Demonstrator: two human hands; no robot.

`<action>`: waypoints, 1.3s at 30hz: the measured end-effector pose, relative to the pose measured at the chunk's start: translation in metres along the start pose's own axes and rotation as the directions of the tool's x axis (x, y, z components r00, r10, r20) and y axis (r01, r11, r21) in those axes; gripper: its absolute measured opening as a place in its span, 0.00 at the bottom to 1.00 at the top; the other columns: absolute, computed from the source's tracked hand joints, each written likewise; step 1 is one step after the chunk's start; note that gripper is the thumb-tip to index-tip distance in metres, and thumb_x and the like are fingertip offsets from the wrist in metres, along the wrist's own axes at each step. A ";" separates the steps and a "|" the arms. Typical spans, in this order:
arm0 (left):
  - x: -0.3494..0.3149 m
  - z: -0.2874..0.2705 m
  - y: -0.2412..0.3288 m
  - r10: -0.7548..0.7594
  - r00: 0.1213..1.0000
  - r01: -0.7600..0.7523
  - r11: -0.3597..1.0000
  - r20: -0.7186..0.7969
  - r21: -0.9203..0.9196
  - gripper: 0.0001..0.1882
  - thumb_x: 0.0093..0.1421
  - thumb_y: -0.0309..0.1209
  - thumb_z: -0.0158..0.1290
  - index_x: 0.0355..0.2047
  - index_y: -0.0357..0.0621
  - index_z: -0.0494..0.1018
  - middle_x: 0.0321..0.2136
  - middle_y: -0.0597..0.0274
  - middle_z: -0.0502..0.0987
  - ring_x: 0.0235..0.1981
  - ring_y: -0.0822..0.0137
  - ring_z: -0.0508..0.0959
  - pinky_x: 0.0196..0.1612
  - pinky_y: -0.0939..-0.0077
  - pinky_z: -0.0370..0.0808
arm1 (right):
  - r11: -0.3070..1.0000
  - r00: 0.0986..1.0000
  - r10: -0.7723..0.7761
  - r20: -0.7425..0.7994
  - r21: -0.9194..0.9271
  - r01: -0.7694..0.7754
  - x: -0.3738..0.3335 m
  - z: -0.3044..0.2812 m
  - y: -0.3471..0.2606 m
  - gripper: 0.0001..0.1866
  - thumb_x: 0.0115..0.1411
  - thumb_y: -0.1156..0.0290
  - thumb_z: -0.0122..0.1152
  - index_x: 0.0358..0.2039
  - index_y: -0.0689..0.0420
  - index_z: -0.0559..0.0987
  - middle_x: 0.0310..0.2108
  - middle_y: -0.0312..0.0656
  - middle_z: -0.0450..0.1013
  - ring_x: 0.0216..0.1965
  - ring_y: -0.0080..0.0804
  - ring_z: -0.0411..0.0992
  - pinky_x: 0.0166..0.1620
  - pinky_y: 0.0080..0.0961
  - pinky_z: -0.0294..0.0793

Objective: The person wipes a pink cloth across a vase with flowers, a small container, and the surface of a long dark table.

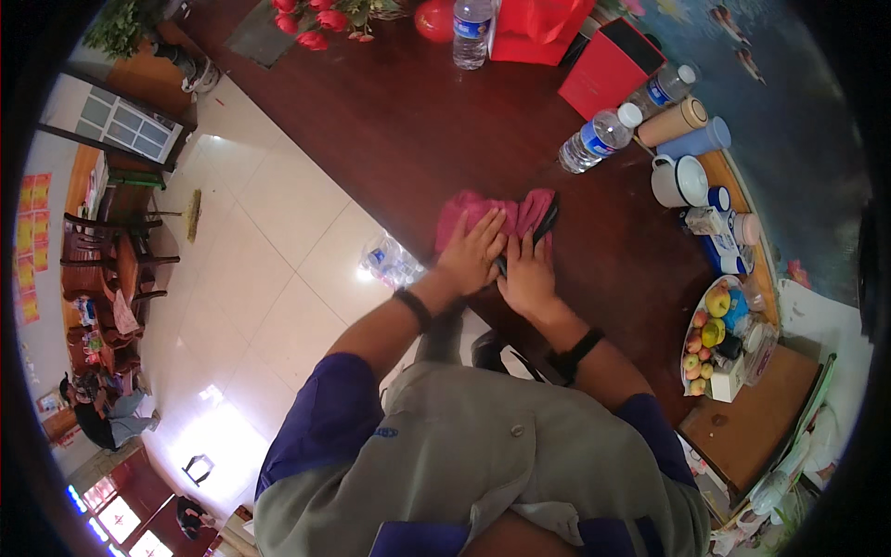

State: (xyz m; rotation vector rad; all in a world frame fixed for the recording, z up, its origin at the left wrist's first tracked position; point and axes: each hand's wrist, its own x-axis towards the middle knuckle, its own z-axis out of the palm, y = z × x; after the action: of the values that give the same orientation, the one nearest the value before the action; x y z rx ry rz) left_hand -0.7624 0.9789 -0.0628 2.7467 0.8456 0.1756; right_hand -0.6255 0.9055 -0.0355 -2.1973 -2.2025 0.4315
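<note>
Since the counter [390, 121] ends just beside the crumpled pink cloth [464, 206] lying on it, the cloth is probably best kept back from that edge, with even, gentle pressure applied. By the left hand [471, 252], its near part is covered, fingers extended and loosely parted; by the right hand [529, 278], it is touched; whether any fold is pinched cannot be told.

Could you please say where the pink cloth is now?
In the head view, the pink cloth lies slightly above and right of centre on the dark red table, near its edge, partly under the left hand and right hand.
</note>
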 end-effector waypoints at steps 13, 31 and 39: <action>0.028 -0.016 -0.081 -0.396 0.913 0.404 0.911 -0.102 0.082 0.29 0.54 0.44 0.45 0.55 0.44 0.60 0.65 0.57 0.45 0.66 0.61 0.43 0.58 0.34 0.41 | 0.993 0.989 0.122 -0.078 0.003 -0.122 0.124 -0.016 -0.034 0.33 0.49 0.67 0.58 0.57 0.48 0.62 0.54 0.47 0.59 0.54 0.50 0.58 0.52 0.43 0.64; 0.018 0.029 0.063 -0.201 0.978 0.192 0.970 0.055 0.147 0.33 0.53 0.41 0.46 0.56 0.34 0.57 0.65 0.48 0.41 0.66 0.53 0.39 0.57 0.32 0.42 | 0.868 0.949 0.306 0.073 0.388 -0.310 -0.030 -0.016 0.050 0.43 0.43 0.63 0.64 0.60 0.50 0.56 0.48 0.51 0.67 0.50 0.50 0.64 0.50 0.39 0.68; 0.029 0.052 0.171 0.034 0.976 -0.086 0.967 0.216 0.239 0.29 0.54 0.38 0.44 0.55 0.36 0.60 0.62 0.43 0.48 0.64 0.49 0.48 0.55 0.36 0.54 | 0.843 0.918 0.396 -0.030 0.409 -0.351 -0.142 0.004 0.114 0.41 0.42 0.62 0.62 0.59 0.47 0.59 0.41 0.53 0.69 0.44 0.50 0.68 0.47 0.40 0.69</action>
State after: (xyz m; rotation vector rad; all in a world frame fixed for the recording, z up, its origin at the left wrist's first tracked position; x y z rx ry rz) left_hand -0.6371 0.8484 -0.0634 2.9540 0.7721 -0.2219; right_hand -0.5111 0.7634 -0.0343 -2.3350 -1.4553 0.6687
